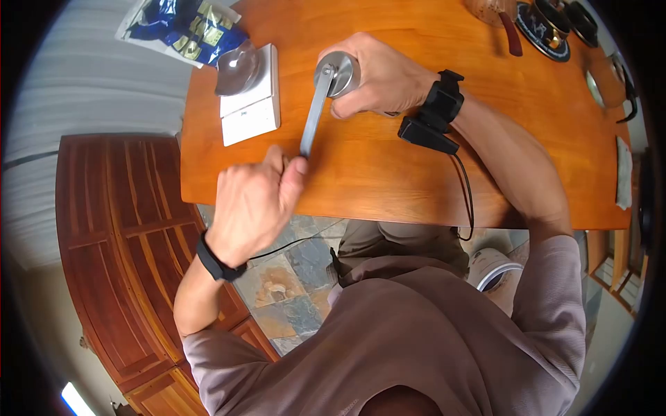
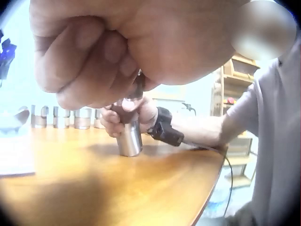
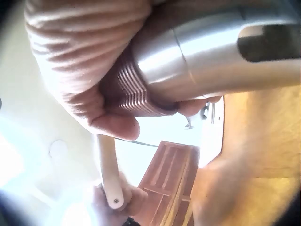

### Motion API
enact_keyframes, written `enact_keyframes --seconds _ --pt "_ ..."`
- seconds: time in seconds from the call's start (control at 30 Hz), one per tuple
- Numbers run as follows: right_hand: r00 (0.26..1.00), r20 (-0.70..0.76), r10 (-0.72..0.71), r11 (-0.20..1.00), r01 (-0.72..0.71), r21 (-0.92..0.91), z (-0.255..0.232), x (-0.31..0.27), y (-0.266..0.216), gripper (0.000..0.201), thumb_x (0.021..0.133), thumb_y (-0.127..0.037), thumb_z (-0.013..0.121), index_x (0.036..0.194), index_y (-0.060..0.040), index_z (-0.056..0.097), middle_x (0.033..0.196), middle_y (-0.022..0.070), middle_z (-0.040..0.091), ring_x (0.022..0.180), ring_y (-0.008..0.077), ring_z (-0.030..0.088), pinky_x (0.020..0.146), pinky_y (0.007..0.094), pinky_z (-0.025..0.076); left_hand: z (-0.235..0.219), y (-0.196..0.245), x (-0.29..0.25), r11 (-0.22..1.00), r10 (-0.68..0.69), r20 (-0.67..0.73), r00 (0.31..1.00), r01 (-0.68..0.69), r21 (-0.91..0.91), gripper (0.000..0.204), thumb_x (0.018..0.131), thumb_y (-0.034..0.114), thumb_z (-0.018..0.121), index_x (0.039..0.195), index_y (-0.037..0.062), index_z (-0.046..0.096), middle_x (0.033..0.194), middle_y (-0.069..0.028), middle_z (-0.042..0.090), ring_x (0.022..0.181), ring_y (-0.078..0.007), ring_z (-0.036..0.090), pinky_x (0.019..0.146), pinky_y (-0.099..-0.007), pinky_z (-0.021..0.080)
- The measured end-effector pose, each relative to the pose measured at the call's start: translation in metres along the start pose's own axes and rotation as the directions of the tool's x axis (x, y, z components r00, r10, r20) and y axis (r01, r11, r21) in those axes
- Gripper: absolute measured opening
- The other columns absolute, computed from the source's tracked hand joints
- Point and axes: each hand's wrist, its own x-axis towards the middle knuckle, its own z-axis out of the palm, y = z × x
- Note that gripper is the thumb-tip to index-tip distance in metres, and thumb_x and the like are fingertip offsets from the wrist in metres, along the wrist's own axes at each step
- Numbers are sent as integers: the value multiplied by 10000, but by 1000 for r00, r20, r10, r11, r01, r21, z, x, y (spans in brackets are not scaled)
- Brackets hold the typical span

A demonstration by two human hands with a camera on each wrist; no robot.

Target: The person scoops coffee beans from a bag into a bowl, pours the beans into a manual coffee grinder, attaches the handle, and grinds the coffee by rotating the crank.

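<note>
A steel hand coffee grinder [image 1: 340,75] stands on the wooden table, and my right hand [image 1: 385,78] grips its body near the top. The right wrist view shows the fingers around a dark ribbed band [image 3: 134,89] on the steel cylinder [image 3: 207,56], which has a slot-shaped window. From its lid a flat metal crank arm [image 1: 317,114] slants toward my body. My left hand [image 1: 253,197] holds the outer end of the crank, thumb on top. In the left wrist view those fingers curl in, mostly hiding the knob.
Left of the grinder sits a white scale [image 1: 250,114] bearing a translucent dish [image 1: 238,69]. Behind it lies a clear bag of blue packets [image 1: 184,31]. At the far right are a dark saucer [image 1: 531,31] with a cup and a glass pot [image 1: 605,82]. Several glasses [image 2: 61,117] line the far side.
</note>
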Motion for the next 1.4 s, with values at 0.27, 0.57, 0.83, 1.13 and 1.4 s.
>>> enact_keyframes --seconds 0.27,0.57,0.83,1.13,1.4 --pt "993 -118 24 998 -16 62 -17 -1 6 143 687 -59 728 753 -24 606 625 1 576 538 79 510 479 260 393 -19 1 40 984 -164 75 984 168 -55 443 1060 331 541 810 -27 614 631 -261 572 651 -477 607 587 -511 474" --pt "985 -158 -62 998 57 -40 -23 0 10 152 694 -61 735 756 -35 599 642 -22 561 588 70 483 540 258 384 -10 -46 101 976 -213 95 972 217 -35 593 1091 454 405 916 -76 604 717 -280 518 707 -451 519 694 -486 440" --pt "973 -208 -104 990 81 -118 -27 -3 3 171 674 -100 731 763 -28 604 649 -20 548 597 84 464 545 280 360 -1 -62 150 985 -154 46 987 157 -71 703 1090 489 382 709 -79 542 566 -251 463 569 -449 501 592 -527 396" --pt "966 -233 -109 987 78 -137 -25 -1 4 155 665 -92 716 726 -46 581 637 -25 528 587 83 443 541 276 348 -4 -61 159 968 -243 151 958 249 -24 680 1089 531 376 915 -90 592 699 -215 453 677 -339 415 714 -439 453" --pt "991 -16 -135 975 130 -179 1 -2 6 241 650 -141 765 782 10 632 678 129 627 589 212 568 572 344 471 -18 -35 178 998 -50 30 998 52 -48 648 1093 498 392 933 -87 621 742 -295 537 709 -418 546 724 -472 455"
